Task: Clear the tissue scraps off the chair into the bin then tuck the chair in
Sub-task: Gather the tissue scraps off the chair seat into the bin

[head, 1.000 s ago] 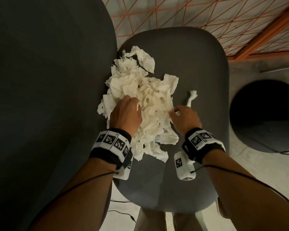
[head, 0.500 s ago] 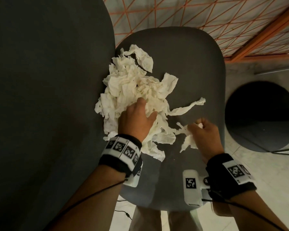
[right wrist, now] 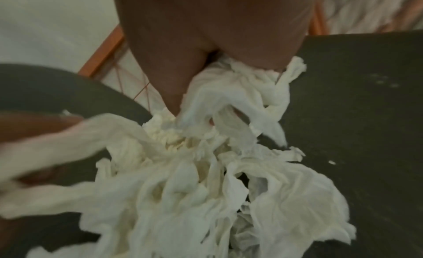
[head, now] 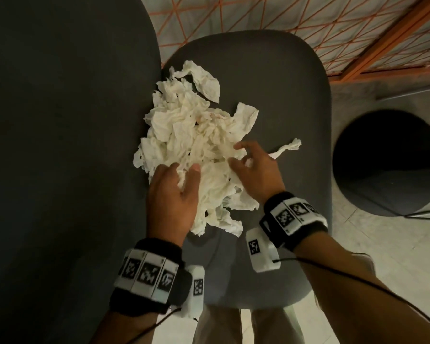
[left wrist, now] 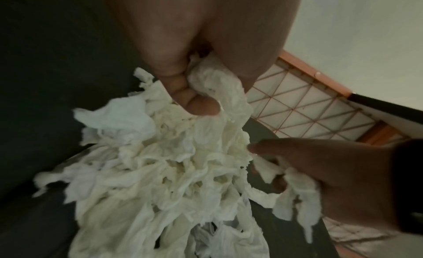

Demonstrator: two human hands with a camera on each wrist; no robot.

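Fingers (left wrist: 194, 99) of the left hand (head: 170, 197) curl into crumpled white paper, thumb and forefinger pinching a wad at the near left edge of the tissue scraps (head: 196, 150). The right hand (head: 256, 170) lies on the right side of the same heap, its fingers (head: 243, 145) spread and bent over the paper, with loose strips caught under the palm, as the left wrist view shows; whether it grips them firmly cannot be told from the blurred right wrist view.

The scraps lie in one loose pile on the grey chair (head: 283, 95) seat, toward its left and middle, one thin twisted strip (head: 287, 147) trailing out to the right just beyond the right hand. Both wrists wear black bands (head: 149, 274) with white coded tags.

Left of the chair is a broad dark surface (head: 60, 145). A round dark bin (head: 392, 165) stands on the pale floor to the right, apart from the chair. An orange grid (head: 271, 16) lies beyond the chair.
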